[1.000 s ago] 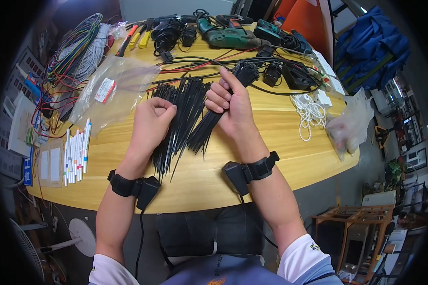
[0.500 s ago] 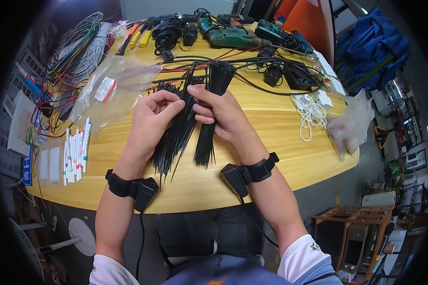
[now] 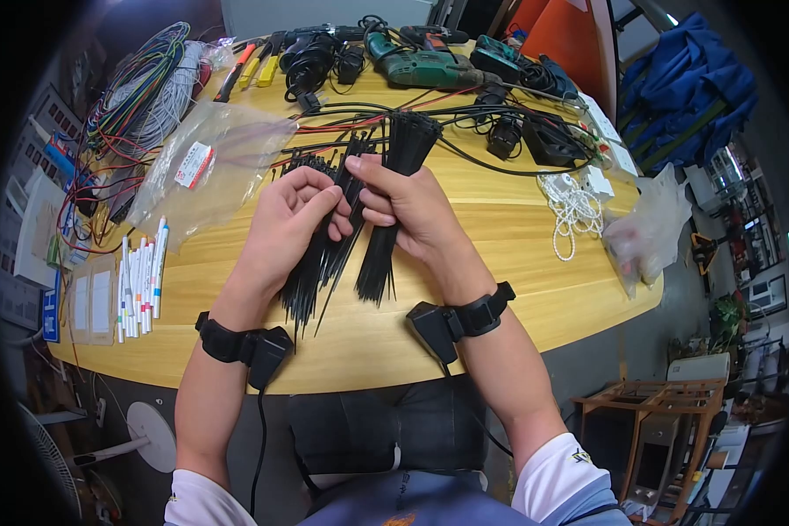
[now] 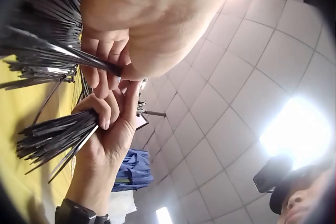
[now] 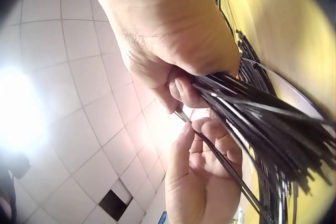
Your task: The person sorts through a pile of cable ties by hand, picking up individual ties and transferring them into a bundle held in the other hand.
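My right hand (image 3: 419, 210) grips a thick bundle of black cable ties (image 3: 410, 145); their heads fan out above the fist and the tails hang below it. My left hand (image 3: 282, 215) pinches a few separate cable ties (image 5: 218, 155) between thumb and fingers. In the right wrist view, the upper ends of these few reach the right thumb and index fingertips. Both hands' fingertips are close together over a loose pile of black cable ties (image 3: 300, 285) on the table.
A clear plastic bag (image 3: 228, 145) lies left of the pile, with white markers (image 3: 142, 280) nearer the front. Coiled wires (image 3: 140, 96) fill the back left. A green power drill (image 3: 425, 70) and black cables lie behind. White beaded cord (image 3: 570, 210) sits to the right.
The right hand has turned its bundle from tilted right to nearly upright. Its thumb and index finger have come down and left, to the left fingertips. The left hand has shifted slightly right.
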The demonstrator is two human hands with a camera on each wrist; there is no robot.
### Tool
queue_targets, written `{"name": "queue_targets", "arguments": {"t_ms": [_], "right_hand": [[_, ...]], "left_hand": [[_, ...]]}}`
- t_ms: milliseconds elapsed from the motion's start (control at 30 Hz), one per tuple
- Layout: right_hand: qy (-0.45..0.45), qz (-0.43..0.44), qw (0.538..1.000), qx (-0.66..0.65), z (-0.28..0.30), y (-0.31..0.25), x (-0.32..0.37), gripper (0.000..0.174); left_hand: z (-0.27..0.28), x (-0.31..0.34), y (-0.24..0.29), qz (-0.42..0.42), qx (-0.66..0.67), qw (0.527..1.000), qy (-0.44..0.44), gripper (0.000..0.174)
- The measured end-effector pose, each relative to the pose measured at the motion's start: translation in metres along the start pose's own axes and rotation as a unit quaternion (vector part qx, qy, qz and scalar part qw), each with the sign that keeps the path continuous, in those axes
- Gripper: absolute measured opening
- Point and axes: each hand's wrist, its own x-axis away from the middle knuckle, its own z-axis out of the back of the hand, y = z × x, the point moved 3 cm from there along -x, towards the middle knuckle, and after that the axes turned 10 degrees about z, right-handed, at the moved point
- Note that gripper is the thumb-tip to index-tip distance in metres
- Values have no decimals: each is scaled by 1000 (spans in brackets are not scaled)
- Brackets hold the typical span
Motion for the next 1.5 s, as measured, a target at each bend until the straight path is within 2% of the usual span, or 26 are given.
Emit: {"name": "queue_targets", "arguments": {"t_ms": [333,867,1500], "right_hand": [[17,15,1000,8,7,4,-4,14],[1,2,999,43,2,1,-1,10],[-2,29,999,37,3,1,-2,13]], "left_hand": [[-4,2,1,17,15,1000,6,17],[-2,2,1,5,35,999,-1,15],[-1,3,1,5,29,999,-17,14]]}}
